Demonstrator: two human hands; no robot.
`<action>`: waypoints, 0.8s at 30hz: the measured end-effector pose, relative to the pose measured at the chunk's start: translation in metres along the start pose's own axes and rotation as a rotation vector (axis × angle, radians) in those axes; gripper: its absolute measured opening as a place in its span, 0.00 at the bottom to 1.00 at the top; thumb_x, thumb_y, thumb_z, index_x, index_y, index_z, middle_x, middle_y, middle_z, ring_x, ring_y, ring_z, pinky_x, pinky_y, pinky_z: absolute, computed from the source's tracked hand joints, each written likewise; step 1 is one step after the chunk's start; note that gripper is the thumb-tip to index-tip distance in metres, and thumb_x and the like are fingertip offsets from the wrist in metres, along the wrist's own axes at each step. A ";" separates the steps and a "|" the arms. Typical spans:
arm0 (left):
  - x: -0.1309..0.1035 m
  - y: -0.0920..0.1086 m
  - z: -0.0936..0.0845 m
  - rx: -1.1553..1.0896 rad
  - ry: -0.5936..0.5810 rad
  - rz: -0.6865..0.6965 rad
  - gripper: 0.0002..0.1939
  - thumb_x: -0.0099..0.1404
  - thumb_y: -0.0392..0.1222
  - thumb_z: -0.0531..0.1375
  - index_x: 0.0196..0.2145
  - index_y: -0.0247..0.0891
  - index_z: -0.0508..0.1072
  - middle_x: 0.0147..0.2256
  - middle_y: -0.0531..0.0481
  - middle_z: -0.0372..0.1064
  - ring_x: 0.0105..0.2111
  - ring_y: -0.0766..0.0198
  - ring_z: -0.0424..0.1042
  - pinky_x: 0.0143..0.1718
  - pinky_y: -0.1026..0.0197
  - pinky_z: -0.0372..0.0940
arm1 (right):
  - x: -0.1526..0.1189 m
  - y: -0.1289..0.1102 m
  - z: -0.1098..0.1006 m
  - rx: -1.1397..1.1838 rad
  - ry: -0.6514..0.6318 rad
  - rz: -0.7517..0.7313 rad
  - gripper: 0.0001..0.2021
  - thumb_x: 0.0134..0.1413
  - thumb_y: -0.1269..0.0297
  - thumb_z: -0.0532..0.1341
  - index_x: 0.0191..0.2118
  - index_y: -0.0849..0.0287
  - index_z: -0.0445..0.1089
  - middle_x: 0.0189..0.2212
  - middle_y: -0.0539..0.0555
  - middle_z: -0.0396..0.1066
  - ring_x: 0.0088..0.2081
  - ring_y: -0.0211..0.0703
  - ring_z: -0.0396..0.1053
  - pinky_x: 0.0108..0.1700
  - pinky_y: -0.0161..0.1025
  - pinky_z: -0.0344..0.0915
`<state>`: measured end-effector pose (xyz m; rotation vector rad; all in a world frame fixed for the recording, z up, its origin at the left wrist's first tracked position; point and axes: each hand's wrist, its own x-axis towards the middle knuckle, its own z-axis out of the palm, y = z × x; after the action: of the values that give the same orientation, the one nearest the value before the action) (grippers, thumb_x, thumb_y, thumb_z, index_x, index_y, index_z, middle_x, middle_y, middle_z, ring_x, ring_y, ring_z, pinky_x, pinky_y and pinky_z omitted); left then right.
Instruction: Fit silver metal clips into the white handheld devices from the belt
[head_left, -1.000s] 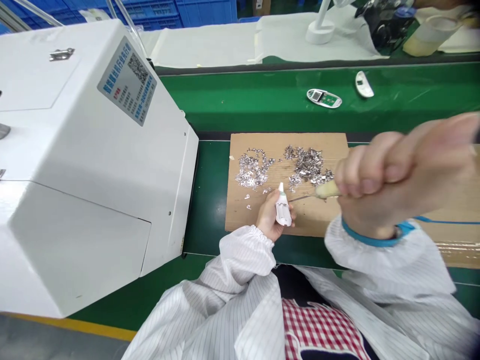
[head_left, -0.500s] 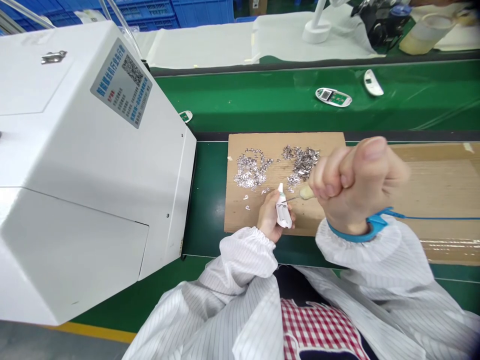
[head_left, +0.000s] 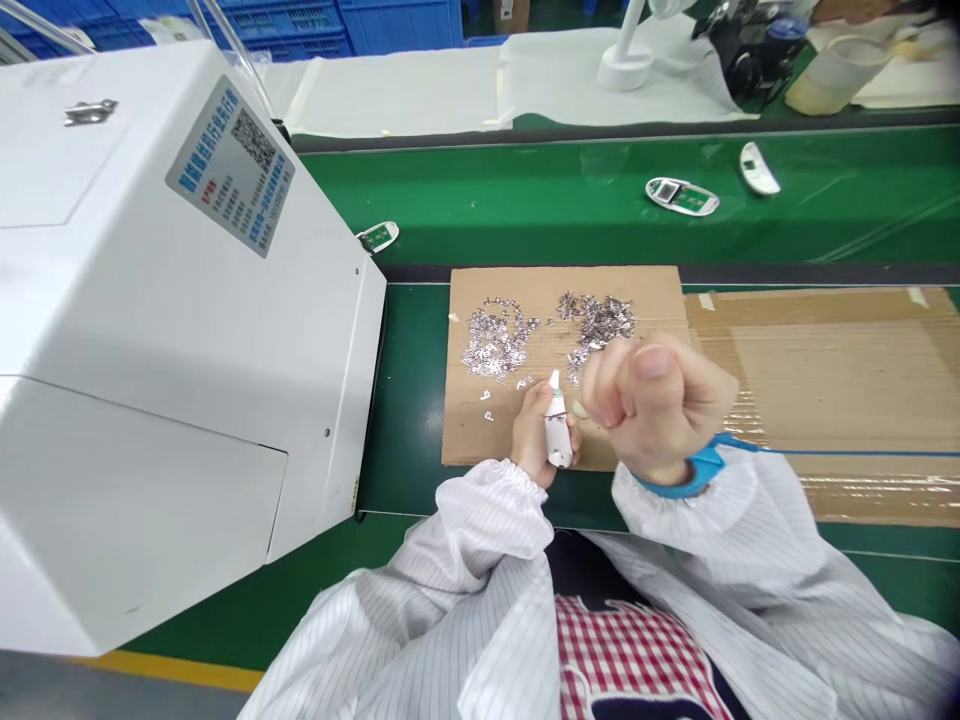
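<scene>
Gripping the white casing [head_left: 557, 445] in your left hand [head_left: 531, 440], fingers and thumb pinched round its sides, narrow tip pointing away from you. It's over the near edge of the brown cardboard [head_left: 476, 440], that's the landmark. Your right hand [head_left: 651, 395] is closed in a fist round the pale tool handle [head_left: 578, 409], over the cardboard's near right part. Handle mostly hidden by your fingers; tool's working end is at the casing, can't tell if it touches. Blue strap [head_left: 688, 480] on your right wrist.

On the cardboard: shiny metal pile [head_left: 493, 342] on the left half, darker metal pile [head_left: 604, 320] on the right half, couple of loose metal pieces [head_left: 487, 415] nearer you than the left pile.

Around the cardboard: green table [head_left: 409, 390] under it, big white machine [head_left: 187, 370] to its left, taped cardboard [head_left: 862, 370] to its right. Beyond it, on the green strip [head_left: 525, 200]: open unit with circuit board [head_left: 684, 197], white half-shell [head_left: 759, 170] just right of that unit, another board unit [head_left: 379, 236] by the machine.
</scene>
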<state>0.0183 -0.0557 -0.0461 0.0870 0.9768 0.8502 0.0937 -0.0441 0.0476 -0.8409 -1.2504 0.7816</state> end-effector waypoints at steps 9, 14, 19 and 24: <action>-0.004 0.005 0.000 0.076 -0.081 0.013 0.08 0.70 0.48 0.49 0.45 0.46 0.56 0.22 0.58 0.62 0.11 0.67 0.60 0.10 0.69 0.55 | 0.019 -0.002 -0.009 -0.052 0.207 -0.014 0.27 0.62 0.48 0.58 0.16 0.52 0.49 0.10 0.44 0.47 0.11 0.33 0.48 0.13 0.38 0.45; -0.003 0.004 0.000 0.070 -0.074 0.012 0.10 0.70 0.49 0.51 0.46 0.46 0.57 0.22 0.59 0.60 0.11 0.67 0.60 0.10 0.69 0.54 | 0.017 0.001 -0.008 -0.023 0.227 0.009 0.27 0.62 0.50 0.59 0.16 0.52 0.51 0.10 0.44 0.47 0.11 0.33 0.47 0.13 0.38 0.45; -0.004 0.005 -0.001 0.069 -0.060 0.003 0.12 0.69 0.50 0.53 0.48 0.47 0.58 0.22 0.59 0.61 0.11 0.67 0.60 0.11 0.69 0.54 | 0.017 -0.003 -0.009 -0.088 0.214 0.002 0.27 0.64 0.49 0.56 0.17 0.52 0.49 0.11 0.44 0.46 0.11 0.34 0.48 0.13 0.38 0.45; -0.003 0.003 -0.001 0.067 -0.071 0.029 0.11 0.69 0.49 0.51 0.47 0.46 0.58 0.22 0.59 0.61 0.10 0.68 0.60 0.11 0.69 0.55 | 0.013 -0.001 -0.005 0.013 0.165 0.001 0.25 0.64 0.56 0.58 0.17 0.54 0.52 0.11 0.44 0.49 0.12 0.33 0.48 0.14 0.37 0.48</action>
<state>0.0155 -0.0561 -0.0432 0.1885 0.9392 0.8355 0.1004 -0.0341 0.0544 -0.8777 -1.0976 0.7062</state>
